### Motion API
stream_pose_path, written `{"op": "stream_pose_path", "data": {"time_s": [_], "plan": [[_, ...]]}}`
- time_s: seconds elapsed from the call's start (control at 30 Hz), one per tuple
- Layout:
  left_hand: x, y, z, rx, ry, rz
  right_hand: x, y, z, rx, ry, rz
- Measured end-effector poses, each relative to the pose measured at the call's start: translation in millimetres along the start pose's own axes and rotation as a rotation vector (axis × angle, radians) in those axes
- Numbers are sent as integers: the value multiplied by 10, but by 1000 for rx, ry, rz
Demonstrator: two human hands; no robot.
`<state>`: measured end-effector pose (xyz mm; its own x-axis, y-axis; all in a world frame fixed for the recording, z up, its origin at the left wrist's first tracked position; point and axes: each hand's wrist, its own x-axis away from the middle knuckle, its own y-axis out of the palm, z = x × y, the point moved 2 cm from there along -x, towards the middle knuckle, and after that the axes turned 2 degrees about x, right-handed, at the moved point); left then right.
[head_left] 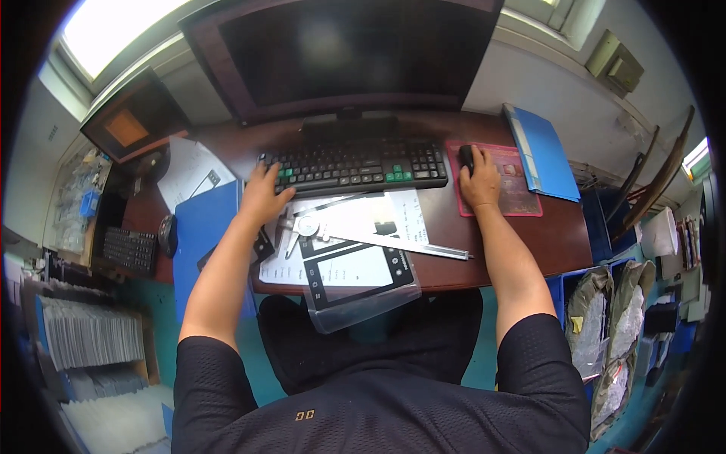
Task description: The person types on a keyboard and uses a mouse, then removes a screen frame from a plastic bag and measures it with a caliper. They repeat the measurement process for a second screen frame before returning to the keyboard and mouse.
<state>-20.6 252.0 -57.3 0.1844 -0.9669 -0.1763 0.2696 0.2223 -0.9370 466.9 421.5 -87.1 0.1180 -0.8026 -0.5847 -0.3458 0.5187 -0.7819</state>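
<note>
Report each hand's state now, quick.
Left hand: open at the left end of the black keyboard, holding nothing.
Right hand: closed loosely around the black mouse.

Daylight is pouring through a glaring white window pane (113, 30), beyond and left of the bare left hand (265, 195). A wide, dark, glossy monitor screen (348, 57) beyond it and the bare right hand (482, 179) is reflecting a hazy glow. Well outside both, straight edges are bending and softening.
</note>
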Motion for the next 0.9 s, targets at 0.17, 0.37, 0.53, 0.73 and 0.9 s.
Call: {"op": "stream_pose_path", "data": {"time_s": [0.17,0.37,0.53,0.73,0.9], "plan": [[358,21,846,-19,187,-145,5,-14,161,49,29,-54],[329,89,777,-108,167,-50,2,35,42,73,39,-71],[281,70,806,-124,145,-61,27,16,62,98,63,-99],[317,58,842,-150,139,-56,35,16,41,100,49,-90],[384,52,932,-135,200,-69,11,11,40,78,38,-102]]}}
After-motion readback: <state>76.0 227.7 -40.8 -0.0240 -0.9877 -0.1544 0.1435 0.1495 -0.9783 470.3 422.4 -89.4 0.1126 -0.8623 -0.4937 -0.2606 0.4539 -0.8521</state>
